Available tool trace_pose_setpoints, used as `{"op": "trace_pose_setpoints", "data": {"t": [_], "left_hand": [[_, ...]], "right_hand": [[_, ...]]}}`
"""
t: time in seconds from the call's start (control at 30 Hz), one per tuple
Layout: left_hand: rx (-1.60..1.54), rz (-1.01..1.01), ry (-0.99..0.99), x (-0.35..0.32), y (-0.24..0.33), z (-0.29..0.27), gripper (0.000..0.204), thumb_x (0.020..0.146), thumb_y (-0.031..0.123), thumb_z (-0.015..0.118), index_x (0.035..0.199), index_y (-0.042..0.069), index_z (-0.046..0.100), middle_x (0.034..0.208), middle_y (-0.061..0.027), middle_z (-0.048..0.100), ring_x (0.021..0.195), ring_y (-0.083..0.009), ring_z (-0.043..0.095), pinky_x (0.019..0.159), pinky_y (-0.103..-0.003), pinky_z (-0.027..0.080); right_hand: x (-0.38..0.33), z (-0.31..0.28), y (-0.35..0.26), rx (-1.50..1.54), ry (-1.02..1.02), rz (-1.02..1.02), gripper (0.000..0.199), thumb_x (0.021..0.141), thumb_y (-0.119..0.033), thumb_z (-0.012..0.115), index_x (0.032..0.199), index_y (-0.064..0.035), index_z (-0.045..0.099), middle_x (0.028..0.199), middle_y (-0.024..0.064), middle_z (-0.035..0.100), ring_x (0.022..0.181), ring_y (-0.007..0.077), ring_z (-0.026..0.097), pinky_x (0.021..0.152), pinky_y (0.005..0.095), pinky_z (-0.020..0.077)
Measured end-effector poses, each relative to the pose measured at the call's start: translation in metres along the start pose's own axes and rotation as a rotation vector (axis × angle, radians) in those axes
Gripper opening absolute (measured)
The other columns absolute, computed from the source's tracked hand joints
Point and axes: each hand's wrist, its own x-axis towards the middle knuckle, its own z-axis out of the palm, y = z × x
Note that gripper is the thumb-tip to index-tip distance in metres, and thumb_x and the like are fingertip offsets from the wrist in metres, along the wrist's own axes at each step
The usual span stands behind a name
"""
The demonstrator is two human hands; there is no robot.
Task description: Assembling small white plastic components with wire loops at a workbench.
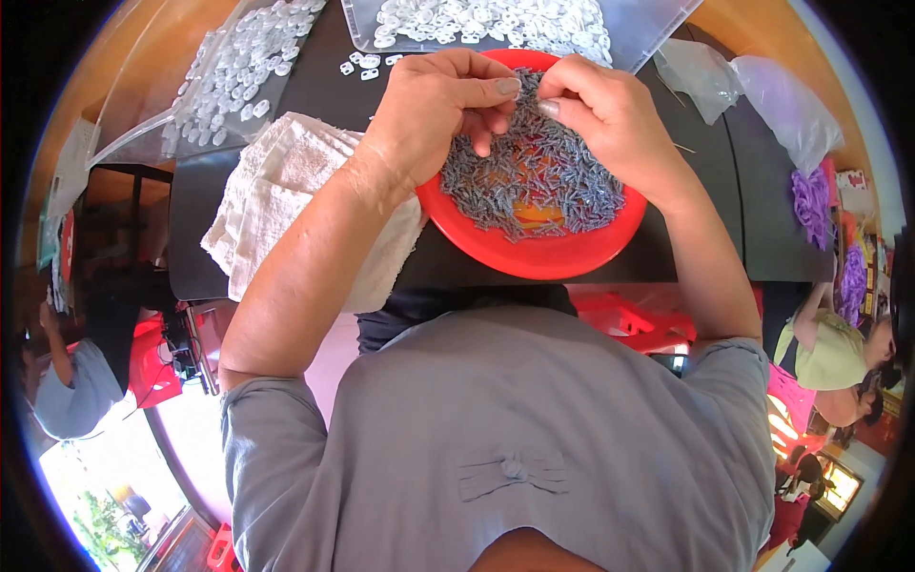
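Both hands meet over the far half of the red dish, which sits on the dark table just in front of the person's chest. The dish holds a flat heap of small grey pins; they lie every which way, so the heap has no common long axis.

The left hand comes in over the dish's left rim, fingers curled down, fingertips pinched together close to the heap's top. Whether a pin is caught between them is too small to tell. The right hand comes in over the dish's right rim, thumb and forefinger pressed together as on a tiny piece, likely one grey pin, though it is hardly visible. The two sets of fingertips almost touch above the dish's far edge, and the heap lies directly beneath and toward the person from them, equally near either hand.

Left of the dish, touching it, lies a folded white towel. Beyond the dish are clear trays of small white plastic parts.
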Motion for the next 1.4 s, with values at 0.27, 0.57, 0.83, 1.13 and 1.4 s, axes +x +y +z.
{"op": "trace_pose_setpoints", "data": {"t": [0.27, 0.57, 0.83, 1.13, 1.4], "left_hand": [[-0.028, -0.028, 0.007, -0.003, -0.004, 0.003, 0.013, 0.088, 0.007, 0.066, 0.090, -0.006, 0.064, 0.074, -0.0090, 0.063, 0.059, -0.0155, 0.060, 0.048, -0.026, 0.047], [-0.114, -0.021, 0.012, -0.005, -0.003, 0.000, 0.013, 0.091, 0.009, 0.063, 0.093, -0.004, 0.063, 0.078, -0.0087, 0.063, 0.062, -0.0156, 0.060, 0.050, -0.026, 0.047], [-0.130, -0.009, -0.003, -0.005, -0.003, 0.001, 0.015, 0.094, 0.010, 0.059, 0.099, -0.004, 0.061, 0.081, -0.0087, 0.063, 0.066, -0.0156, 0.061, 0.052, -0.026, 0.049], [-0.223, 0.014, 0.005, -0.007, -0.001, 0.004, 0.016, 0.091, 0.006, 0.062, 0.096, -0.009, 0.063, 0.080, -0.0131, 0.065, 0.065, -0.0184, 0.063, 0.047, -0.027, 0.050], [-0.218, 0.041, 0.032, -0.008, -0.002, 0.005, 0.013, 0.090, 0.005, 0.063, 0.091, -0.007, 0.063, 0.079, -0.0130, 0.065, 0.064, -0.0180, 0.063, 0.046, -0.028, 0.050]], "right_hand": [[0.014, -0.003, -0.020, 0.098, -0.015, 0.044, 0.006, 0.084, -0.001, 0.060, 0.088, -0.0004, 0.056, 0.072, 0.0055, 0.056, 0.065, 0.0141, 0.051, 0.061, 0.0282, 0.0422], [0.017, -0.004, -0.017, -0.045, 0.071, -0.073, 0.005, 0.087, 0.001, 0.058, 0.091, -0.0007, 0.055, 0.078, 0.0057, 0.058, 0.069, 0.0157, 0.056, 0.063, 0.0271, 0.0446], [0.017, 0.003, -0.018, 0.067, 0.095, -0.099, 0.005, 0.089, 0.002, 0.058, 0.093, -0.0013, 0.057, 0.078, 0.0035, 0.060, 0.071, 0.0129, 0.057, 0.063, 0.0263, 0.0449], [0.012, 0.009, -0.018, 0.450, 0.168, 0.141, 0.010, 0.093, -0.013, 0.060, 0.094, -0.0034, 0.062, 0.079, -0.0022, 0.059, 0.073, 0.0048, 0.052, 0.062, 0.0201, 0.0415], [0.012, 0.013, -0.019, 0.257, 0.237, 0.026, 0.008, 0.093, -0.009, 0.061, 0.092, -0.0013, 0.060, 0.073, -0.0015, 0.056, 0.063, 0.0051, 0.048, 0.057, 0.0209, 0.0397]]}}
